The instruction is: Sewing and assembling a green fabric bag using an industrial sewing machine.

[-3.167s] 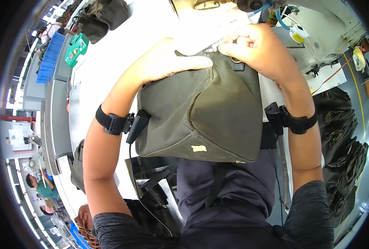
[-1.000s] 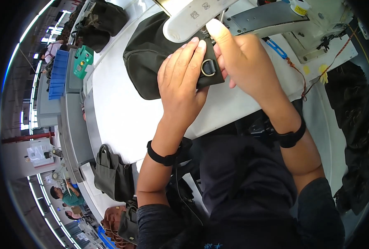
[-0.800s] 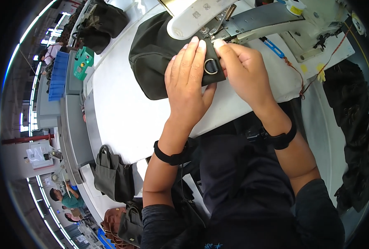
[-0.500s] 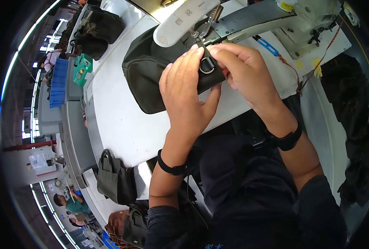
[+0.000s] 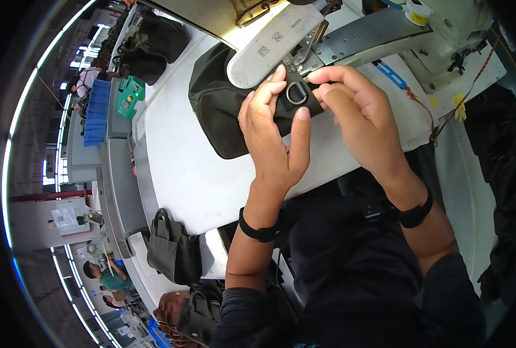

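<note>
A dark olive bag lies under the needle area of a sewing machine, with a strap tab carrying a metal D-ring turned upward. My left hand rests on the bag left of the ring. Its fingers point toward the presser foot, and its thumb is raised and spread apart. At the bag's right edge is my right hand, fingers curled and thumb near the fingertips, closed about the edge. Part of the grip is hidden behind the thumb.
The machine's metal bed runs to the right; a blue tool on a cord lies beside it. A white spool stands above. Another dark handbag sits left of the white table. People work farther off.
My left thumb has lifted off the bag and spread apart. My right hand has loosened its pinch and drawn slightly away from the ring. The whole view has shifted a little.
</note>
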`<control>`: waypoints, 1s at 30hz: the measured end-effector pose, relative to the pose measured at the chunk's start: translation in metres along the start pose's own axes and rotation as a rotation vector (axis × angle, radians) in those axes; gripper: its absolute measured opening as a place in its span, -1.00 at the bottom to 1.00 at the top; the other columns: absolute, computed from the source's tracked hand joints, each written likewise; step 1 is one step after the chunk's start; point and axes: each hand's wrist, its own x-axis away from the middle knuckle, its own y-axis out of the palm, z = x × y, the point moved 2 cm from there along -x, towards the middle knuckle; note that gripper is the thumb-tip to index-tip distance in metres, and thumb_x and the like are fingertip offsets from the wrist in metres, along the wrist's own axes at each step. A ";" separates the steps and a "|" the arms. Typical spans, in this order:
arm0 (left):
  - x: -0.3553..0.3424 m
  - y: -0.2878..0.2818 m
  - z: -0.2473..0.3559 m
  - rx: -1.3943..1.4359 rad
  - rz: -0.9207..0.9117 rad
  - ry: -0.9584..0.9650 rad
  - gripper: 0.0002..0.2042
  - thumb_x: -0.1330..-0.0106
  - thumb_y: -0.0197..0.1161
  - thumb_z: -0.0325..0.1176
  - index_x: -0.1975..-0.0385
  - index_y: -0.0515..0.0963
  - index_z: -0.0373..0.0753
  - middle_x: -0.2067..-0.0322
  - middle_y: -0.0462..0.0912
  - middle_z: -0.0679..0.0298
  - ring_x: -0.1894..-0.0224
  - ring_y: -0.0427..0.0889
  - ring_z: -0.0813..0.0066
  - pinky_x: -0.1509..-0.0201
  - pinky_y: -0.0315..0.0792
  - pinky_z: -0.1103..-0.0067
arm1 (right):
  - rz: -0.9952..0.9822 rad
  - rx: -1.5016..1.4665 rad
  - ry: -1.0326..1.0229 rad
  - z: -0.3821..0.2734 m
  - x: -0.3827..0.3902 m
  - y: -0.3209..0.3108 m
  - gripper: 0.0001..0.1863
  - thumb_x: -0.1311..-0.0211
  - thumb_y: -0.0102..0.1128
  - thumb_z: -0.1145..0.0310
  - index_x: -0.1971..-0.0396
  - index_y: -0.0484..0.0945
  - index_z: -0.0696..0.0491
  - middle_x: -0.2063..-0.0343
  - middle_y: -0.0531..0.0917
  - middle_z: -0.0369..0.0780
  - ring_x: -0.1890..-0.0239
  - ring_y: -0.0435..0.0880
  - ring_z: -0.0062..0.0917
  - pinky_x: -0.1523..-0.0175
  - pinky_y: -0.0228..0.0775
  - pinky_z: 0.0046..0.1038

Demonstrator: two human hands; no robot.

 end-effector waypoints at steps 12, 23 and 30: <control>-0.005 0.021 -0.012 0.047 0.161 -0.170 -0.58 -0.27 0.45 -0.33 -0.07 0.47 -0.28 -0.12 0.65 0.03 -0.15 0.55 0.15 -0.33 0.25 0.33 | -0.039 0.457 -0.124 0.002 -0.001 -0.015 -0.78 -0.31 0.15 0.41 0.12 0.62 0.17 0.35 0.77 -0.15 0.45 0.62 -0.43 0.27 0.45 -0.44; -0.004 0.017 0.011 0.043 0.293 -0.257 -0.84 -0.32 0.42 -0.49 0.18 0.61 -0.34 0.11 0.75 0.10 0.13 0.77 0.29 0.04 0.65 0.49 | -0.317 0.033 -0.067 0.042 -0.018 -0.029 -0.73 -0.34 0.33 0.37 0.07 0.72 0.21 0.21 0.78 -0.23 0.14 0.69 -0.59 -0.04 0.51 -0.49; -0.006 0.012 0.017 0.255 0.243 -0.467 -0.90 -0.41 0.34 -0.47 0.24 0.59 -0.36 0.11 0.74 0.04 0.13 0.76 0.43 0.03 0.67 0.53 | -0.234 0.016 0.062 0.019 0.000 -0.023 -0.73 -0.33 0.38 0.40 0.08 0.72 0.25 0.21 0.76 -0.27 0.15 0.65 -0.68 0.01 0.51 -0.58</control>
